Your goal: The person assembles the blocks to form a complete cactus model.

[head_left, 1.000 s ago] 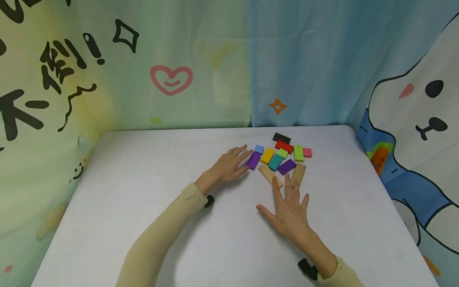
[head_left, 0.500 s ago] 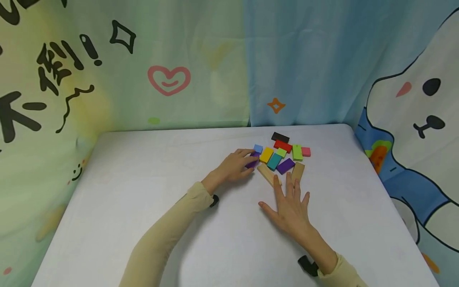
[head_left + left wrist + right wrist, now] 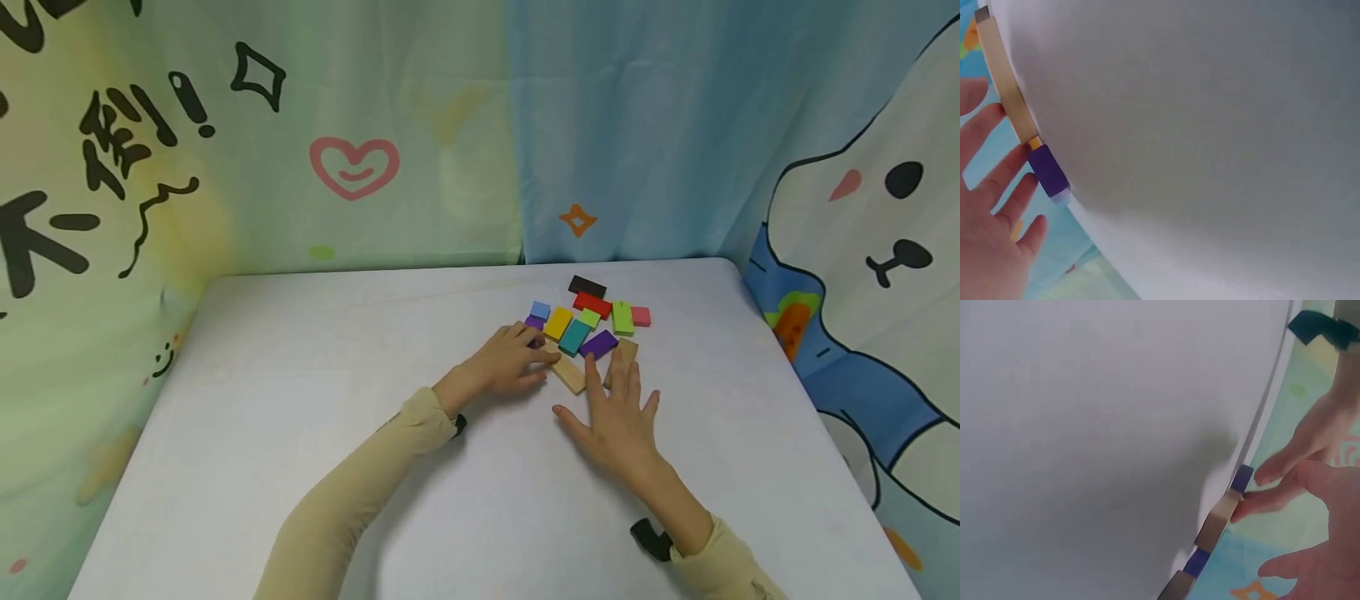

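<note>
In the head view my left hand [image 3: 510,360] lies at the left side of a cluster of coloured blocks, overlapping a purple block [image 3: 534,322] and the end of a plain wooden block [image 3: 568,377]. The left wrist view shows its extended fingers, tips right at the wooden block [image 3: 1009,81] and the purple block [image 3: 1048,170]. My right hand [image 3: 621,425] is spread at the near side of the cluster. Its fingers partly cover a second wooden block [image 3: 627,350], and its index fingertip lies just below another purple block [image 3: 599,344].
Behind these lie yellow [image 3: 558,323], teal [image 3: 574,338], light green [image 3: 622,318], red [image 3: 592,305], black [image 3: 587,287], pink [image 3: 641,316] and light blue [image 3: 540,310] blocks. All are on a white-covered table [image 3: 360,350]; a printed curtain [image 3: 420,192] hangs beyond its far edge.
My left hand has moved right and slightly nearer, from beside the purple block to the end of the left wooden block. My right hand has shifted slightly forward and right, over the right wooden block.
</note>
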